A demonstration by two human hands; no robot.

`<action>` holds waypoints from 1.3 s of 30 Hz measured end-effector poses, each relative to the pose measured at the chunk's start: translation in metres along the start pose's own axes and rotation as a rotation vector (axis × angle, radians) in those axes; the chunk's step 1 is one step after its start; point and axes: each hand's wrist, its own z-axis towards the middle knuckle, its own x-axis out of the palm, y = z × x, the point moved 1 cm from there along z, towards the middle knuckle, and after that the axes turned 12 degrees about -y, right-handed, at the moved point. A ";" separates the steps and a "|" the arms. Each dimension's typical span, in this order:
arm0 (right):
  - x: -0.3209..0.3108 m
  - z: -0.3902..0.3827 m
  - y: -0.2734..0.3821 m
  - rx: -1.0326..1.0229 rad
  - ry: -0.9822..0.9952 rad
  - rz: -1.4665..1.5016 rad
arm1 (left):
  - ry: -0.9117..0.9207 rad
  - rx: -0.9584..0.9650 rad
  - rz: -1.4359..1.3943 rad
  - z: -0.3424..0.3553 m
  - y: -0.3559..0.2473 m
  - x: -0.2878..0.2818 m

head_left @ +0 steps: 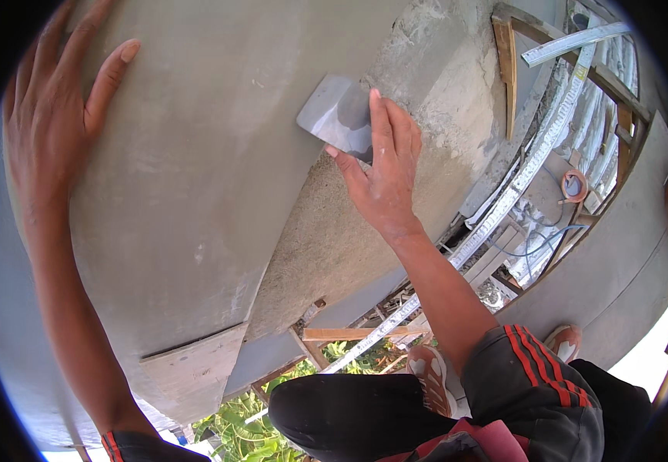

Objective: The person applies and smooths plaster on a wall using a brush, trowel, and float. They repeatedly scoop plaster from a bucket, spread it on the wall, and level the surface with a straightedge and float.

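A large plastered surface (pixel 195 154) fills the left and middle of the view, smooth and grey-green. My left hand (pixel 53 115) lies against it at the upper left, palm down, thumb apart from the fingers. Between the thumb and fingers of my right hand (pixel 386 162) is a flat, rounded-corner grey scraper (pixel 332 115). Its blade rests at or very near the border where the smooth plaster meets a rougher, sandy patch (pixel 326 215). Darker wet-looking smears show on the blade. Whether it presses on the surface, I cannot tell.
A long whitish metal bar (pixel 495 219) runs diagonally past wooden framing (pixel 509 77). Below are an orange-rimmed round object (pixel 574 186), a blue hose (pixel 530 250) and leafy plants (pixel 253 427). My shoes (pixel 430 377) stand by a grey board (pixel 611 285) at the right.
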 end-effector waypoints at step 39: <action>0.003 -0.019 -0.040 1.349 0.278 1.320 | 0.233 -0.001 -0.045 0.039 -0.019 -0.023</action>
